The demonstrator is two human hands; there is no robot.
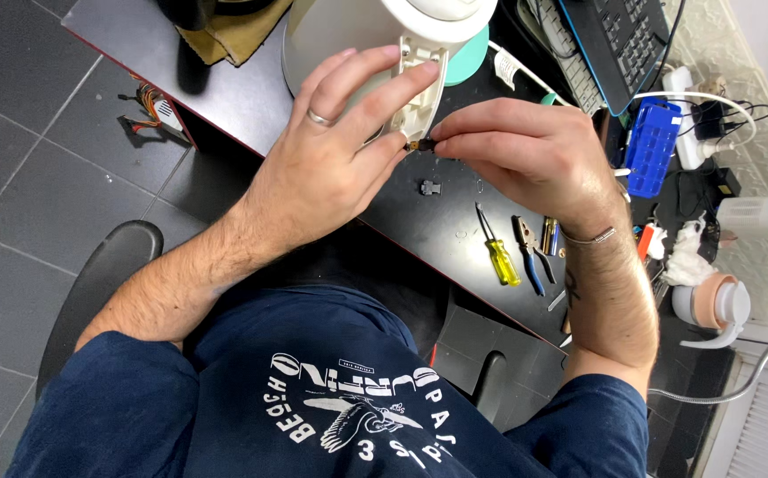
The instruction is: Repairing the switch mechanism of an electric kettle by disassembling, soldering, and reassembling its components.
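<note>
— Hands first: what are they doing?

— Left hand [331, 150] is wrapped around the cream plastic handle [417, 88] of a white appliance [349, 31], fingers curled over the handle's outer side, thumb underneath. Right hand [526, 150] has thumb and forefinger pressed together on a small dark part [419, 144] at the handle's lower end.

— So where does that part sit between the two hands?

— Right between them, touching the bottom tip of the handle, just off the left thumb and at the right fingertips. The handle itself rises from there to the appliance body above.

— What lies on the bench [419, 221] near them?

— One small black piece [429, 187] just below the hands, apart from them. Further toward the right forearm: one screwdriver with a yellow handle [499, 250] and one pair of blue-handled pliers [531, 257], side by side. One more short tool lies beside the pliers; I cannot tell what kind.

— And beyond that?

— One blue plastic case [651, 146] past the right hand, one dark keyboard [618, 40] at the top edge, one white power strip [689, 124] with cables beside the case.
</note>
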